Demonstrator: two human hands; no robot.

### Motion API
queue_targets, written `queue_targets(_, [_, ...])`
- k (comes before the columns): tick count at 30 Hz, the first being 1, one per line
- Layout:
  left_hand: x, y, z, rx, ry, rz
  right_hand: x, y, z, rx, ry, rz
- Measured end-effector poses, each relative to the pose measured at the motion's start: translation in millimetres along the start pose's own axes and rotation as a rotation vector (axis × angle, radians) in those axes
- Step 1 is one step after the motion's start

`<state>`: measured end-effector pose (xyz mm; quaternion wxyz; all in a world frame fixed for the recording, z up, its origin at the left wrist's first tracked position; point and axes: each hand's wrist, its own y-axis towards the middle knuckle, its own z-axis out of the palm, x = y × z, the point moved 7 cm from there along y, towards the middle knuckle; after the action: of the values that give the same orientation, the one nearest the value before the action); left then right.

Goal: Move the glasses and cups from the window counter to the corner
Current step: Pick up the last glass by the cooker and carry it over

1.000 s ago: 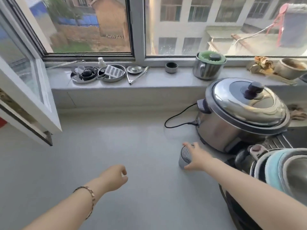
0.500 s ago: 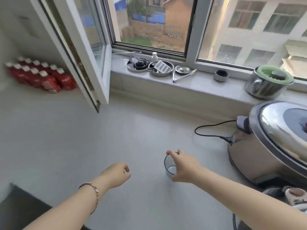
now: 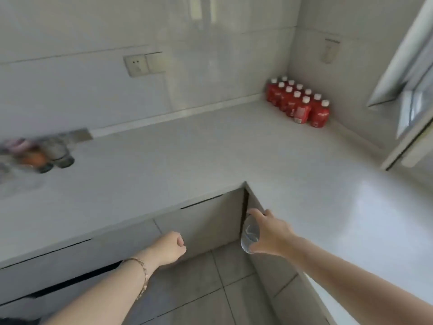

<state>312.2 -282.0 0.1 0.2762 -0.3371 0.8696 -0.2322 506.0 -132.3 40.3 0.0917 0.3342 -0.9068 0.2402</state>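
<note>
My right hand (image 3: 269,233) grips a small clear ribbed glass (image 3: 249,234) from the side and carries it in the air, just off the inner edge of the pale L-shaped counter (image 3: 210,148). The glass is tilted and partly hidden by my fingers. My left hand (image 3: 169,247), with a bracelet on its wrist, is curled into a loose fist with nothing in it, held over the cabinet fronts below the counter. A blurred cluster of glasses and cups (image 3: 39,153) stands on the counter at the far left, near the wall.
A pack of red bottles with white caps (image 3: 298,103) fills the far corner of the counter. An open window sash (image 3: 412,90) juts in at the right. A wall socket (image 3: 137,65) sits on the tiled wall. Tiled floor (image 3: 210,285) lies below.
My view has swung left from the window counter to the corner. My right hand has lifted the glass off the counter and carried it left. The cooker and window sill have left view.
</note>
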Motion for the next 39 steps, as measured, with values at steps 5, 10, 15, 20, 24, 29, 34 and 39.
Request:
queue_targets(5, [152, -29, -67, -0.084, -0.028, -0.121, 140, 49, 33, 0.078, -0.109, -0.133])
queue_targets(10, [277, -43, -105, -0.118, -0.115, -0.259, 255, 94, 55, 0.122, -0.189, -0.248])
queue_targets(15, [360, -34, -141, -0.17, -0.204, -0.347, 340, 146, 73, 0.147, -0.224, -0.324])
queue_targets(20, [415, 3, -187, -0.196, -0.278, -0.387, 411, 213, 92, 0.176, -0.227, -0.376])
queue_targets(24, [454, 35, -232, -0.215, -0.294, -0.44, 473, 275, 105, 0.221, -0.226, -0.401])
queue_targets(29, [504, 68, -289, -0.233, -0.29, -0.514, 564, 345, 114, 0.236, -0.224, -0.427])
queue_targets(34, [549, 93, -315, -0.21, -0.318, -0.53, 646, 396, 123, 0.153, -0.117, -0.396])
queue_targets(39, [584, 122, -330, -0.147, -0.3, -0.466, 690, 428, 141, 0.138, -0.119, -0.333])
